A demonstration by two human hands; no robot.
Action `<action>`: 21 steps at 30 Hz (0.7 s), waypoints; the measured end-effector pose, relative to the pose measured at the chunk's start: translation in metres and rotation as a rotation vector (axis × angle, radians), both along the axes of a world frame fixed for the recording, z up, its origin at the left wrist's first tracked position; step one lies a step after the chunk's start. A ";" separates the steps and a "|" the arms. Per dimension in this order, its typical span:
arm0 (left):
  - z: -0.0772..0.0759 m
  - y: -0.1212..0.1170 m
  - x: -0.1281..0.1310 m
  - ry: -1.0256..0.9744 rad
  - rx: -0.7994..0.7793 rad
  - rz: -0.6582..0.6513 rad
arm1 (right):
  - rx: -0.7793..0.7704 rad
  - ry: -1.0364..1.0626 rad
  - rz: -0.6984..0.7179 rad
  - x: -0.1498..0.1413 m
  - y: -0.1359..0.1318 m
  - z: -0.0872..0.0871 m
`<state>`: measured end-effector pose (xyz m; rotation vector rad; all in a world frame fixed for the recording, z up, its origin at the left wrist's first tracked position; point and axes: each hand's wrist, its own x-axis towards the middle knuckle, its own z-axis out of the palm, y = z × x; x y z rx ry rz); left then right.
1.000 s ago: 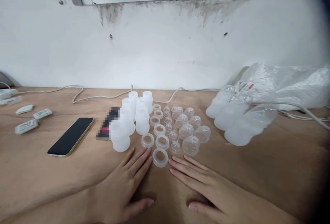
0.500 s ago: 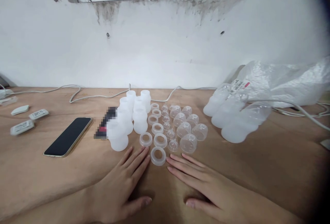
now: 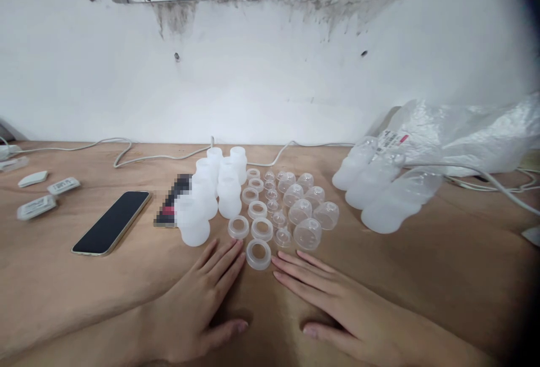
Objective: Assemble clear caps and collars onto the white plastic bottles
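Observation:
My left hand (image 3: 202, 294) lies flat on the table, fingers stretched out and holding nothing. Opposite it, my right hand (image 3: 324, 299) rests palm down with its fingers extended, also holding nothing. Between the two sets of fingertips is a translucent screw ring (image 3: 259, 264), the front one of several rings laid in rows. Beyond my left fingertips stand several frosted white baby bottles (image 3: 196, 233) without tops. Small clear nipples (image 3: 282, 237) form a column right of the rings. Clear dome caps (image 3: 307, 235) sit beyond my right fingertips.
Fully assembled bottles (image 3: 382, 209) stand at the right, before a clear plastic bag (image 3: 476, 136). At the left lie a dark-screened phone (image 3: 112, 223) and small white labelled packets (image 3: 36, 207). A partly pixelated flat object (image 3: 169, 218) is behind the bottles. White cables (image 3: 164, 159) run along the wall.

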<state>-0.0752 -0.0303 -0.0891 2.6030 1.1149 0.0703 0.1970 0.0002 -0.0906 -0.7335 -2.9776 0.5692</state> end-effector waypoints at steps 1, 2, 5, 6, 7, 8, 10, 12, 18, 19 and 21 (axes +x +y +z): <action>0.000 0.000 0.000 -0.003 -0.002 0.000 | -0.001 0.000 -0.001 0.000 0.000 0.000; 0.000 0.000 0.000 -0.005 -0.006 -0.001 | -0.003 0.005 -0.002 0.000 0.000 0.000; 0.000 -0.001 -0.001 -0.006 -0.005 0.002 | 0.005 0.017 0.001 0.000 0.000 0.001; 0.000 -0.001 -0.001 -0.006 -0.002 0.001 | 0.016 0.012 0.005 0.000 0.001 0.002; -0.001 -0.001 -0.002 -0.011 0.003 0.000 | 0.031 0.006 0.011 0.000 0.001 0.002; -0.002 -0.002 -0.002 -0.024 0.012 -0.002 | 0.049 0.001 0.019 0.001 0.001 0.002; -0.005 -0.002 -0.002 -0.070 0.050 -0.004 | 0.098 0.005 0.027 0.002 0.000 0.002; -0.008 -0.003 -0.002 -0.129 0.117 0.003 | 0.158 0.027 0.026 0.003 -0.001 0.002; -0.015 -0.001 0.002 -0.375 0.223 -0.030 | 0.435 0.125 0.015 0.001 -0.004 -0.002; -0.014 0.001 0.003 -0.421 0.203 -0.014 | 0.504 0.159 -0.005 0.000 -0.003 -0.002; -0.011 0.003 0.006 -0.500 0.181 0.042 | 0.640 0.216 -0.063 -0.004 0.000 0.001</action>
